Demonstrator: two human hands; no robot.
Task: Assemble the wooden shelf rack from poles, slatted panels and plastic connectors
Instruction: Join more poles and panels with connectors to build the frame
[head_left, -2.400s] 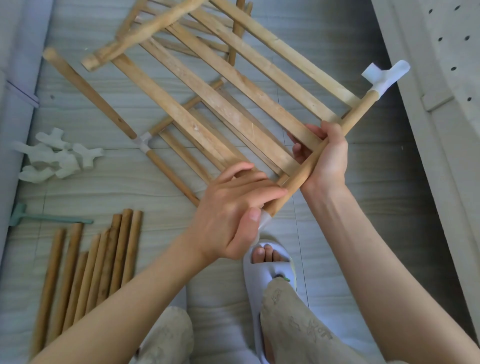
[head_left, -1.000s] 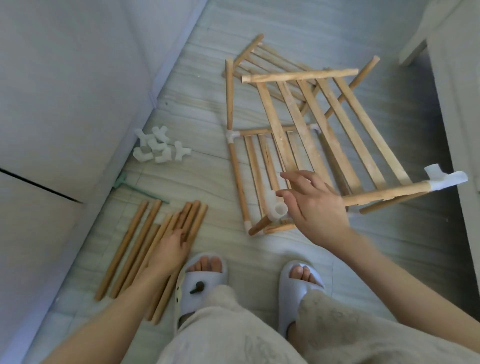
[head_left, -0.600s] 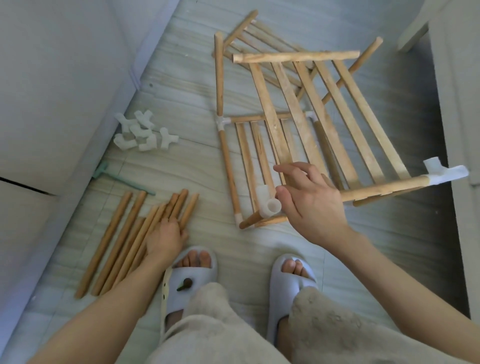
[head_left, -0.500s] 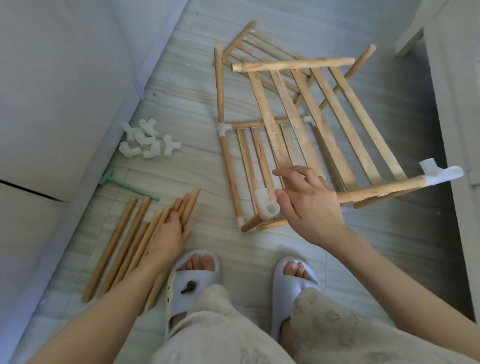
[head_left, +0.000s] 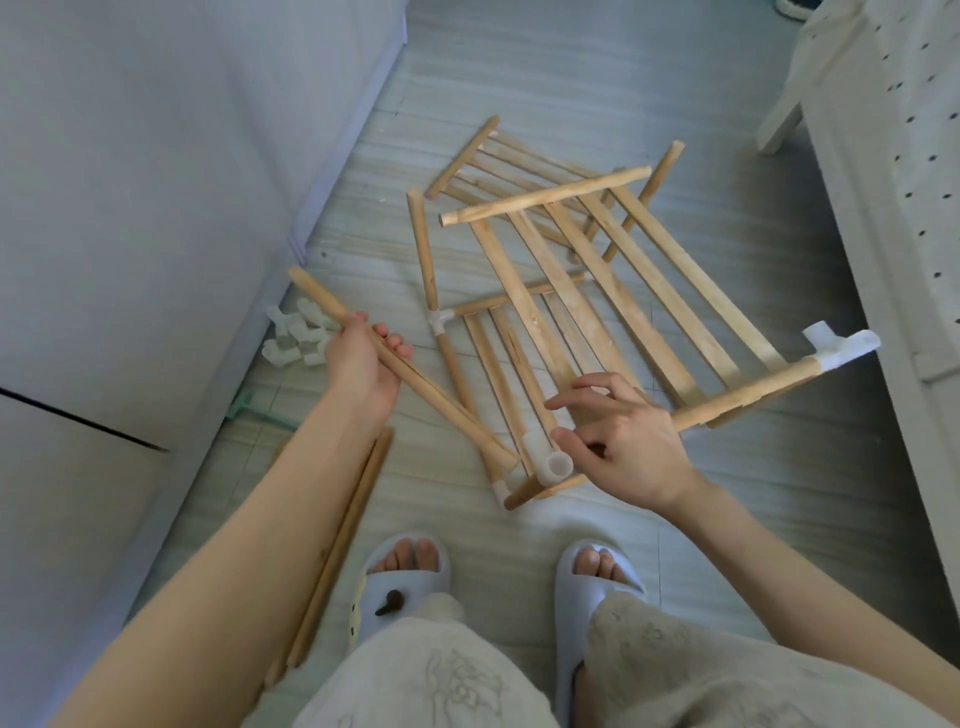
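Head view: left hand (head_left: 361, 364) grips a smooth, light-brown pole (head_left: 415, 382).

Pale tiled floor (head_left: 597, 83) down there. Loose poles (head_left: 353, 519) lie along it, white connectors (head_left: 296, 338) piled near the wall. A slatted panel (head_left: 498, 166) lies flat beyond.

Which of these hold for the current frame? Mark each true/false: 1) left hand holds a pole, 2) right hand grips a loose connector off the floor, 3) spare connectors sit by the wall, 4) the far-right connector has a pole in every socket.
1) True: the left hand grips a pole, its lower end near the white connector.
2) False: the right hand is on the slatted panel's rail beside that connector, which is already fitted.
3) True: the loose connectors lie by the wall.
4) False: the right-end connector shows open sockets.
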